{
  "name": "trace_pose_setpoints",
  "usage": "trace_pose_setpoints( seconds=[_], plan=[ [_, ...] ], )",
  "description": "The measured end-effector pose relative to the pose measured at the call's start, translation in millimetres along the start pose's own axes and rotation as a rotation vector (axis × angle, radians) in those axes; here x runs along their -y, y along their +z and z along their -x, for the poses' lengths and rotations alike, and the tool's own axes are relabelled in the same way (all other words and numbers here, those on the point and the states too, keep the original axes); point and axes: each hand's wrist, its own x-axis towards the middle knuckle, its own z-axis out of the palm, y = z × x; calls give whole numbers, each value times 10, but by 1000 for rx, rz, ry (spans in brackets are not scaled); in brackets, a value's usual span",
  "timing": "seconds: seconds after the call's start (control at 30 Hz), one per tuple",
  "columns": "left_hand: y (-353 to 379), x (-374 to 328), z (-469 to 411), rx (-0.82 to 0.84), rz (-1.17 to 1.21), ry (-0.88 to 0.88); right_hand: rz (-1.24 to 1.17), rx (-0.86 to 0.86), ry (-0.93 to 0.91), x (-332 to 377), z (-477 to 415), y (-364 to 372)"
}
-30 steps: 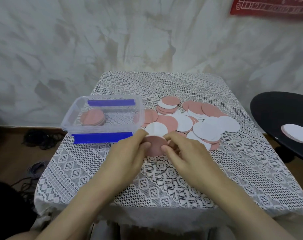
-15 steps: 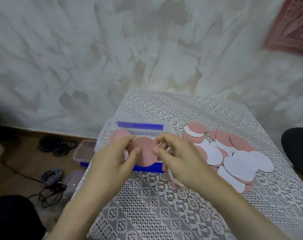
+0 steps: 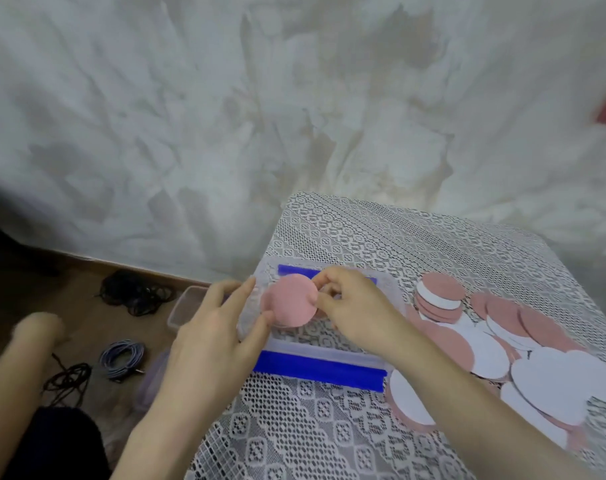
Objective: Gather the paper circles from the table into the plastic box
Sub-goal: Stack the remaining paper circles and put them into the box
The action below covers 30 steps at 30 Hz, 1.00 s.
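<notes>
Both forearms reach up from the lower edge of the view toward 12 o'clock and meet over the plastic box [image 3: 324,353]. The left hand [image 3: 211,337] lies palm down, its forefinger stretched along the box's left wall and its thumb under the rim of a pink paper circle [image 3: 289,301], so that it nips the circle's 9 o'clock edge. The right hand [image 3: 357,313] has its fingers curled and pinches the same circle at its 3 o'clock edge between thumb and fingertips. The circle is held nearly flat above the open box, over its left half.

The box is clear with blue strips on its near and far rims and stands on the table [image 3: 398,244], which wears a white lace cloth. At 3 o'clock from the box lies the heap of loose circles [image 3: 523,362], pink and white overlapping, with a small neat stack [image 3: 440,296] at its far end, just beside the box.

Behind the table rises a mottled grey-white wall [image 3: 225,116]. At 9 o'clock the brown floor [image 3: 69,289] carries tangled dark cables [image 3: 135,292], a coiled cord [image 3: 121,355] and a small clear container [image 3: 187,306].
</notes>
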Motion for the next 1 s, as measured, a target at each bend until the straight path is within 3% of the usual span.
trace_pose_setpoints(
  seconds=[0.2, 0.63, 1.0],
  plan=[
    [18, 13, -66, 28, 30, -10, 252, 120, 76, -9, -152, 72],
    [92, 118, -97, 52, 100, 39, 529, 214, -91, 141, -103, 90],
    [66, 112, -109, 54, 32, 59, 513, 215, -149, 50, -185, 76]
  ],
)
